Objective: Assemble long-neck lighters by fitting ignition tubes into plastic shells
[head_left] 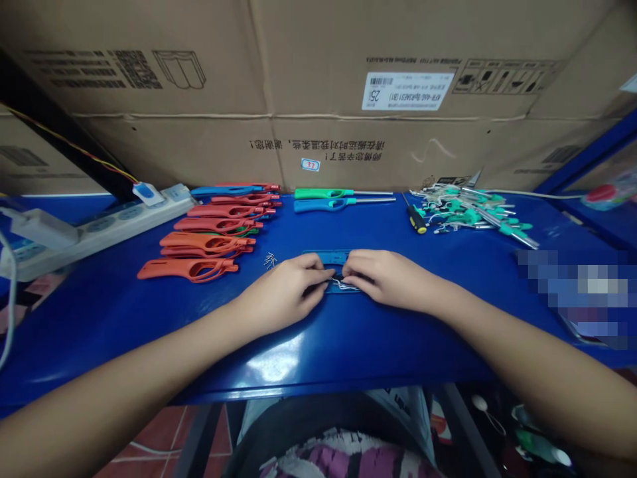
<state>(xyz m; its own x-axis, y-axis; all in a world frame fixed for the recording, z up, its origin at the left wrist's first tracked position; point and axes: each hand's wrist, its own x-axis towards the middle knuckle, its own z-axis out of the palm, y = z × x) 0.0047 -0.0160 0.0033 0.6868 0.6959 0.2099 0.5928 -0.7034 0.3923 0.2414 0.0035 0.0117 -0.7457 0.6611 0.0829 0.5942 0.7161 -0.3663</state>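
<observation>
Both my hands work close together over the middle of the blue table. Under and between them lie blue plastic casing halves (332,257), with thin white wires (343,284) and a small dark part in the nearer half. The fingers of my left hand (288,287) are pinched at the dark part. My right hand (385,275) has its fingers curled and pressed together at the wires on the right end; the fingertips partly hide what they hold. Small metal screws (270,260) lie just beyond my left hand.
Red and orange lighter casings (186,269) are stacked at the left, near a white power strip (107,232). Green and blue lighters (321,204), a screwdriver (417,219) and a pile of green-tipped metal tubes (472,212) lie at the back. Cardboard (199,149) stands behind.
</observation>
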